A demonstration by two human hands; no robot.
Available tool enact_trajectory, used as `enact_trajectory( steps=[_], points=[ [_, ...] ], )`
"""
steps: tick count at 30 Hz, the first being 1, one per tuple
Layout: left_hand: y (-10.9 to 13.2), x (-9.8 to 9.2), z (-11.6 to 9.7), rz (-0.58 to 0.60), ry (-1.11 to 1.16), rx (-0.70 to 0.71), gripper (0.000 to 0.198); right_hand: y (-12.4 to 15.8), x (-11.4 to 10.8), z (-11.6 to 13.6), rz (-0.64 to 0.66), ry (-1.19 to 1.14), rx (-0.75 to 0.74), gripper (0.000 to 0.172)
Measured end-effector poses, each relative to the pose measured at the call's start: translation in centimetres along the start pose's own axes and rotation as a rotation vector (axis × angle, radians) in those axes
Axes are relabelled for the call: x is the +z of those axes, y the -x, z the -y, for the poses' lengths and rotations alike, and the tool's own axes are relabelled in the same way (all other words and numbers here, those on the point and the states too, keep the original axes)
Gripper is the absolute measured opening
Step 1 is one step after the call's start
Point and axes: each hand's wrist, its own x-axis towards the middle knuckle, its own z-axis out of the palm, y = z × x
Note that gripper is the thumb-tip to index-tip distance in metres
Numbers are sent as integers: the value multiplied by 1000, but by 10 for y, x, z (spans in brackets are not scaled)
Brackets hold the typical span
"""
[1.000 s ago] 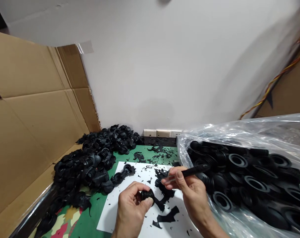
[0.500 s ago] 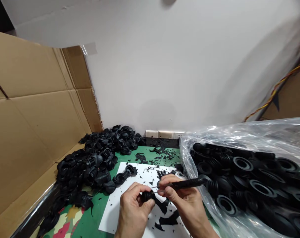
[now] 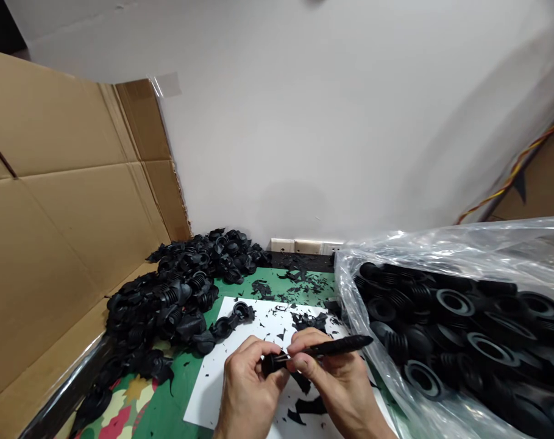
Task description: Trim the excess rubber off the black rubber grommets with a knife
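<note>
My left hand (image 3: 252, 381) pinches a small black rubber part (image 3: 271, 364) between thumb and fingers, low in the middle of the view. My right hand (image 3: 336, 378) is closed around a slim tool with a black-wrapped handle (image 3: 340, 346). Thin metal shows at the tool's front end, against the rubber part; its exact tip is hard to make out. Both hands are above a white sheet (image 3: 208, 390) strewn with black rubber scraps (image 3: 311, 405). A short chain of black rubber pieces (image 3: 224, 327) lies on the sheet's left edge.
A heap of ribbed black rubber parts (image 3: 180, 305) lies left, beside a cardboard wall (image 3: 66, 213). To the right, a clear plastic bag (image 3: 350, 292) holds larger black rubber bellows (image 3: 454, 302). More shavings dot the green mat (image 3: 277, 283) near the wall sockets (image 3: 308, 247).
The tool has swung slightly, its handle end dropping a little, and its metal end now shows less. My right hand has come closer to my left. The rubber part has been turned slightly.
</note>
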Motion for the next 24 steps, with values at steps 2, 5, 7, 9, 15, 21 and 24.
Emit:
enact_trajectory(
  steps=[2,5,7,9,15,21,24],
  points=[
    [1,0,0,14,-4,8,12,-1,-1,1,3,50,-79,17],
    [3,1,1,29,-47,34,3,-6,-12,1,-7,231,-291,12],
    [4,1,2,27,-83,52,10,-11,-24,0,-117,348,-392,9],
    [4,2,3,21,-106,61,14,-16,-33,-4,-263,402,-366,8],
    [4,1,7,-7,-131,23,17,-15,-30,-10,-178,285,-96,22],
    [-1,2,2,-57,78,-58,19,-10,-19,-4,-69,63,137,31],
    [-6,3,-3,-70,250,-157,19,-11,-14,-3,-18,-28,282,34]
  ],
)
